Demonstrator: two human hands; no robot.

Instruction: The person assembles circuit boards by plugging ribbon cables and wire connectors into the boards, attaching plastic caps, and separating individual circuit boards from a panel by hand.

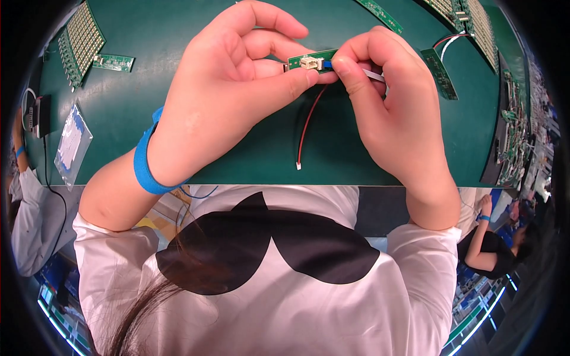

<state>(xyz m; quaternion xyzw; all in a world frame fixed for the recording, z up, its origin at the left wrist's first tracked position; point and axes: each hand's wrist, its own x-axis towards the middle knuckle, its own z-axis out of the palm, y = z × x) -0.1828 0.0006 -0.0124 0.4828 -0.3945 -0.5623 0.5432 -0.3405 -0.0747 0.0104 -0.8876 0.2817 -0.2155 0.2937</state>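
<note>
Between the thumb and fingers of my left hand is a small green circuit board, with a cream-coloured connector facing up. My right hand pinches at the board's right end, its fingertips closed on a small blue piece beside the connector. A pale flat strip shows between the right fingers; whether it joins the blue piece is hidden. Below the board hangs a thin red and dark cable ending in a small white plug. My left wrist wears a blue band with a cord.
Stacked panels of small boards stand at the back left and back right. A loose board lies left, another with a cable right. A plastic bag and black box sit left. Boards fill a dark tray.
</note>
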